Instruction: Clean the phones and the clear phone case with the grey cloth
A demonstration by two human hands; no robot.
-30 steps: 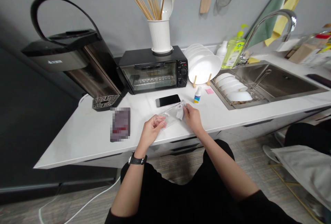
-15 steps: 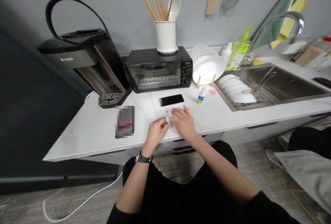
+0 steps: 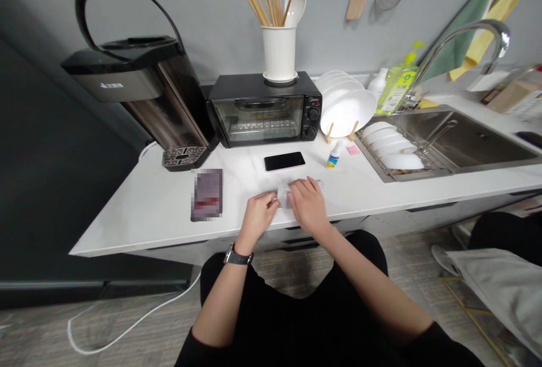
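Note:
A thin, pale, see-through sheet or packet [image 3: 284, 188] lies at the counter's front, largely covered by my fingers; its exact kind I cannot make out. At its left edge, my left hand [image 3: 259, 212] is closed with thumb and forefinger pinched on it. My right hand [image 3: 308, 203] rests over its middle with bent fingers gripping it, and a bit of the sheet sticks out beyond. Just behind my hands lies a phone [image 3: 284, 161] with a dark screen. A small spray bottle [image 3: 334, 154] with a blue and yellow label stands to the right.
A pixelated dark item [image 3: 207, 195] lies left of my hands. Behind are a water dispenser [image 3: 139, 96], a toaster oven [image 3: 265, 116] and a plate rack [image 3: 329, 132]. A pink square [image 3: 353, 149] lies near the sink [image 3: 486, 140]. Someone's dark-clothed leg [image 3: 503, 231] shows at right.
The whole view has shifted slightly. My right fingers have curled in more on the pale sheet, and my left hand keeps its pinch. The phone and bottle stay where they were.

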